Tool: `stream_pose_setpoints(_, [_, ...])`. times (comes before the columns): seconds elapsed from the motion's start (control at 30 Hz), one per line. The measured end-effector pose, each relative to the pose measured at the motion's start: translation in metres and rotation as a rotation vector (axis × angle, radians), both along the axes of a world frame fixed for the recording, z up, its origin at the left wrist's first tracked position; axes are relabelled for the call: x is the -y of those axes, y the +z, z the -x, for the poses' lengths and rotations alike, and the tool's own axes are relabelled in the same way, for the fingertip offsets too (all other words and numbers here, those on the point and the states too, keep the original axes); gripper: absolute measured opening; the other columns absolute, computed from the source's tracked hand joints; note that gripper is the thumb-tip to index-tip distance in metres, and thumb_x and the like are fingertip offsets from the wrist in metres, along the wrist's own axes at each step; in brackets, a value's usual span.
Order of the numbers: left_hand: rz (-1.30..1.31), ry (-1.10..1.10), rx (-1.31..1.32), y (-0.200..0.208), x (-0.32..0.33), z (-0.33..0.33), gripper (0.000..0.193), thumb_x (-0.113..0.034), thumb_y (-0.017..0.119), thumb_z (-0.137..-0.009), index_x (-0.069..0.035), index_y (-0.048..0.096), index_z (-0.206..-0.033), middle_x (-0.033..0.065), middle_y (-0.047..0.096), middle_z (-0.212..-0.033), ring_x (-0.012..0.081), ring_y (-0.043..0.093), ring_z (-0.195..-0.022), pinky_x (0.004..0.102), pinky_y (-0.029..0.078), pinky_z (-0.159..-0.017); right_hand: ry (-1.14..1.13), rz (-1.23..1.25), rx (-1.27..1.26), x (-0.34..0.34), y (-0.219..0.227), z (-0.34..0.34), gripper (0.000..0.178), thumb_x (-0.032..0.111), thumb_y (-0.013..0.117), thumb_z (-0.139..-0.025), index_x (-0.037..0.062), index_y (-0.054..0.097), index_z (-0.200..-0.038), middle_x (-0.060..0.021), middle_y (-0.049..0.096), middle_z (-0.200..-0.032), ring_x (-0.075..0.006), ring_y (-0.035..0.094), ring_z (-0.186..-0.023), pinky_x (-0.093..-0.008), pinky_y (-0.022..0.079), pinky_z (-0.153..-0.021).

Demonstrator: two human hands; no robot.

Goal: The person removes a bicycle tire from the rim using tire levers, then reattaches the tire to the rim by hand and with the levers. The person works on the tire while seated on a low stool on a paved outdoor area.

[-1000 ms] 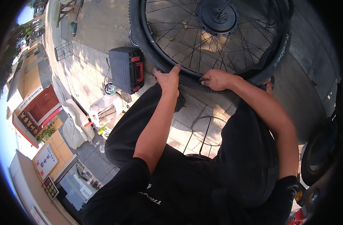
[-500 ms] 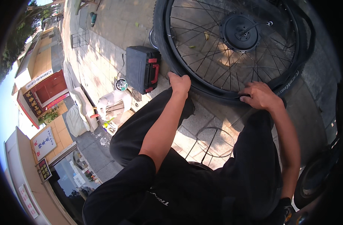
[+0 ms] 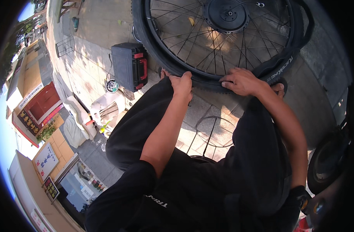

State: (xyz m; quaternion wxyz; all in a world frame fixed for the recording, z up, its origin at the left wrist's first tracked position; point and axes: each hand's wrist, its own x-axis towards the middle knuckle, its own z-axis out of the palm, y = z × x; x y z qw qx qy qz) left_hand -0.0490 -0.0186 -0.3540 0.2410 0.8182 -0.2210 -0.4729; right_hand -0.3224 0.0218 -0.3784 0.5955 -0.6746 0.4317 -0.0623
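"Hub-motor bicycle wheel, top centre of the frame, its upper edge cut off on my feed. How do the hands stand?"

"Left hand, upper centre: I see its thumb against the black tyre, but the other fingers are partly hidden, so I can't tell how far it is closed. Right hand, a little to the right of it: I see it half curled, thumb and fingers closed across the tyre beside the rim."

"What would you guide from there?"

"I judge the step to be working the tyre's edge at the rim. I'd have the left steady its stretch while the right goes along in short, even pushes, using thumb pads rather than nails. I'd also watch the slack rubber loop at upper right, perhaps inner tube; pinched under the tyre's edge, it could tear."
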Motion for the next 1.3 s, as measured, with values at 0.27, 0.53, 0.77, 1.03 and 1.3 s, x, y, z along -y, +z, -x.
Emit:
stream_pose_setpoints(0.27, [0.018, -0.052, 0.215, -0.013, 0.028, -0.020, 0.060, -0.002, 0.067, -0.086, -0.002, 0.042, -0.140, 0.0154, 0.065, -0.117, 0.0298, 0.072, -0.090, 0.0485, 0.060, -0.078, 0.073, -0.136, -0.030, 0.005, 0.014, -0.034, 0.049, 0.040, 0.059, -0.103, 0.0078, 0.068, -0.140, -0.0196, 0.065, -0.130, -0.0393, 0.060, -0.127, -0.0507, 0.047, -0.107])
stream_pose_setpoints(0.53, [-0.120, 0.196, -0.099, -0.020, -0.025, 0.036, 0.039, -0.010, 0.068, -0.093, -0.002, 0.053, -0.129, 0.0159, 0.065, -0.120, 0.0302, 0.071, -0.102, 0.0500, 0.059, -0.072, -0.089, -0.038, 0.117, 0.027, 0.019, -0.027, 0.040, 0.027, 0.066, -0.097, 0.0040, 0.071, -0.129, -0.0190, 0.067, -0.126, -0.0402, 0.061, -0.121, -0.0476, 0.047, -0.105])
stream_pose_setpoints(0.77, [-0.215, 0.090, -0.071, 0.006, -0.006, 0.028, 0.039, -0.006, 0.054, -0.095, 0.004, 0.050, -0.133, 0.0211, 0.065, -0.125, 0.0343, 0.072, -0.106, 0.0518, 0.063, -0.079, 0.022, 0.311, -0.235, 0.021, 0.015, 0.049, 0.021, 0.016, 0.070, -0.091, 0.0111, 0.082, -0.107, -0.0094, 0.071, -0.103, -0.0314, 0.064, -0.109, -0.0448, 0.048, -0.096])
stream_pose_setpoints(1.03, [-0.224, 0.056, 0.057, 0.017, 0.001, 0.029, 0.044, -0.008, 0.057, -0.095, 0.004, 0.047, -0.137, 0.0215, 0.065, -0.124, 0.0342, 0.072, -0.104, 0.0518, 0.064, -0.075, 0.326, 0.071, -0.307, 0.034, 0.000, 0.016, 0.018, 0.021, 0.075, -0.083, 0.0047, 0.080, -0.089, -0.0180, 0.077, -0.094, -0.0397, 0.072, -0.098, -0.0487, 0.056, -0.082])
stream_pose_setpoints(1.3, [0.307, -0.262, 0.240, 0.023, 0.005, 0.006, 0.079, -0.017, 0.072, -0.097, 0.004, 0.025, -0.157, 0.0197, 0.057, -0.138, 0.0339, 0.060, -0.130, 0.0488, 0.050, -0.110, 0.071, -0.274, -0.070, 0.030, 0.001, 0.006, 0.039, 0.036, 0.064, -0.099, 0.0002, 0.080, -0.098, -0.0255, 0.075, -0.098, -0.0413, 0.072, -0.099, -0.0507, 0.054, -0.086])
